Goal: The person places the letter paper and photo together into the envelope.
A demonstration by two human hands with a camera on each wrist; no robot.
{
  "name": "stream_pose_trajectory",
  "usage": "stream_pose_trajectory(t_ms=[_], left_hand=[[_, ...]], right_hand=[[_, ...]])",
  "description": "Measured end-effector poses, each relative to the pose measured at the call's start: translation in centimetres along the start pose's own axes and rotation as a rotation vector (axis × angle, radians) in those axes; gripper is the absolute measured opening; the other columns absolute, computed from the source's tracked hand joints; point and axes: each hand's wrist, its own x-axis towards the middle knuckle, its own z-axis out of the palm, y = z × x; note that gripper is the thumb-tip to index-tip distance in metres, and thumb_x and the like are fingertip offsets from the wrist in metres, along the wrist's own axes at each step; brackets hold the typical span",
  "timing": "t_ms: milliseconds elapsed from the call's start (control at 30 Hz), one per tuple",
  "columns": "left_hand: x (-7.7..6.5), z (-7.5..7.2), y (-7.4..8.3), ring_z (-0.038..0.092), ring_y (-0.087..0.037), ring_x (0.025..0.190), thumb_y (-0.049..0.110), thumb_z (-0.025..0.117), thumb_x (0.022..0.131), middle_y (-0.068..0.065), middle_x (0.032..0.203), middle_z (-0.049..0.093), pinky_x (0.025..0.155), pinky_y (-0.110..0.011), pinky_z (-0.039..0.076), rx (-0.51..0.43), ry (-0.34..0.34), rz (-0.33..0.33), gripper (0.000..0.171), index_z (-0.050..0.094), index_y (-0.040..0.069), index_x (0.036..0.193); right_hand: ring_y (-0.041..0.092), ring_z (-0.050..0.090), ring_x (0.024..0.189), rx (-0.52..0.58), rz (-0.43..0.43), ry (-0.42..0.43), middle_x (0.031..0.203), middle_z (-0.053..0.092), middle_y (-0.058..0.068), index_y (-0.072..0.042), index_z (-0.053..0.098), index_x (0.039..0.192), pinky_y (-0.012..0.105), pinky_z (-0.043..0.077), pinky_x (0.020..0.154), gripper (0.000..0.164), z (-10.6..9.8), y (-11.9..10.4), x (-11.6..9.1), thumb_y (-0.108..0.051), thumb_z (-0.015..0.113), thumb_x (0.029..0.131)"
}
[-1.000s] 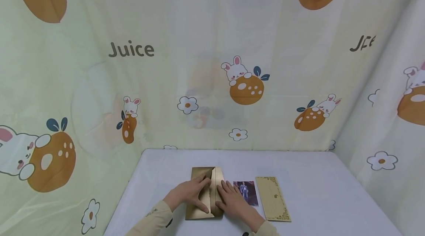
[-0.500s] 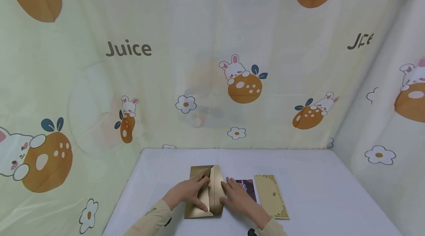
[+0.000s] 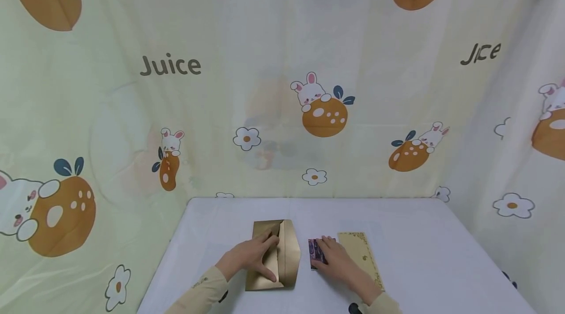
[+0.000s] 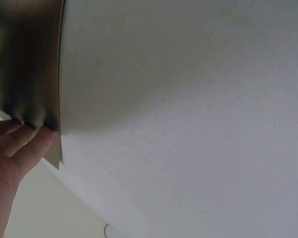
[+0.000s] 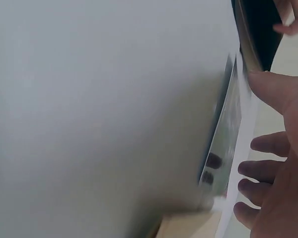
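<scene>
The left hand rests relaxed fingers on the envelope, and the right hand, its fingers loose and gripping nothing, hangs over the photo, the card just right of those fingers.

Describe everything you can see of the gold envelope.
The gold envelope has a smooth, slightly metallic sheen and looks like paper or thin card. It lies flat on the white table, its long sides running away from the person. Its flap is open, spread to the right, with a crease along its base. The left hand rests on the body, thumb and fingers spread. Whatever may be inside is hidden.
</scene>
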Motion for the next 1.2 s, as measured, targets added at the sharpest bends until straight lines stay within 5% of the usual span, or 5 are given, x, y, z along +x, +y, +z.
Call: stream_pose_trajectory(t_ms=[300,567,833,1200], left_hand=[[0.0,0.3,-0.3,0.049,-0.04,0.138,0.078,0.075,0.065,-0.025,0.161,0.029,0.09,-0.05,0.056,-0.022,-0.002,0.011,0.107,0.034,0.026,0.148],[0.1,0.6,-0.3,0.051,-0.04,0.136,0.08,0.073,0.065,-0.025,0.163,0.027,0.089,-0.049,0.056,-0.025,-0.014,0.009,0.107,0.031,0.029,0.15],[0.0,0.5,-0.1,0.051,-0.041,0.135,0.079,0.073,0.066,-0.026,0.163,0.026,0.089,-0.05,0.056,-0.032,-0.018,0.015,0.106,0.031,0.029,0.149],[-0.1,0.3,-0.2,0.045,-0.038,0.142,0.081,0.071,0.065,-0.022,0.164,0.026,0.094,-0.05,0.054,-0.022,-0.019,-0.012,0.109,0.031,0.03,0.151]], right_hand=[[0.049,0.044,0.137,-0.061,0.045,0.011,0.145,0.047,0.034,0.013,0.047,0.14,0.06,0.032,0.114,0.067,-0.7,2.7,0.1,-0.027,0.073,0.093],[0.045,0.055,0.124,-0.049,0.069,0.044,0.136,0.052,0.031,0.012,0.05,0.137,0.055,0.045,0.105,0.067,-0.9,2.8,0.7,-0.02,0.08,0.087],[0.03,0.06,0.099,0.067,0.132,0.084,0.112,0.057,0.023,0.009,0.061,0.122,0.048,0.053,0.091,0.047,-1.1,3.4,2.0,-0.005,0.081,0.082],[0.019,0.061,0.084,0.287,0.269,0.152,0.095,0.068,0.012,0.004,0.067,0.106,0.039,0.054,0.074,0.014,-1.6,4.3,2.3,0.003,0.058,0.095]])
